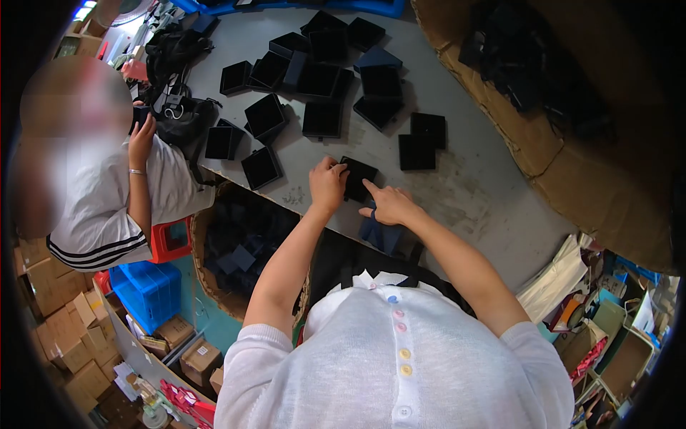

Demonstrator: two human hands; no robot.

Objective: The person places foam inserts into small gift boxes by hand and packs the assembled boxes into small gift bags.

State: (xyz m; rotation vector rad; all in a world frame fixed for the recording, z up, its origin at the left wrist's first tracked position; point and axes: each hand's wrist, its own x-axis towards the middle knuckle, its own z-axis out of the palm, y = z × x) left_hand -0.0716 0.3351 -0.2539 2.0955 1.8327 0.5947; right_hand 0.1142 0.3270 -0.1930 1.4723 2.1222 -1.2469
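Observation:
A small square black box (359, 176) lies on the grey table near its front edge, its dark inside facing up. My left hand (328, 187) is closed at the box's left edge, thumb and fingers pinching near its upper left corner. On the other side, my right hand (393, 206) stretches its index finger to the box's right edge, with the thumb apart below. A small dark blue band or strip shows by that thumb; I cannot tell which. Just below, a dark blue piece (380, 234) sits at the table's edge.
Several black open boxes (321, 118) are spread over the grey table (457, 193). A large cardboard carton (486, 107) with dark items stands at the right. Another carton (204, 264) of dark pieces is below the front edge. A person (136, 186) sits at the left, holding a dark object.

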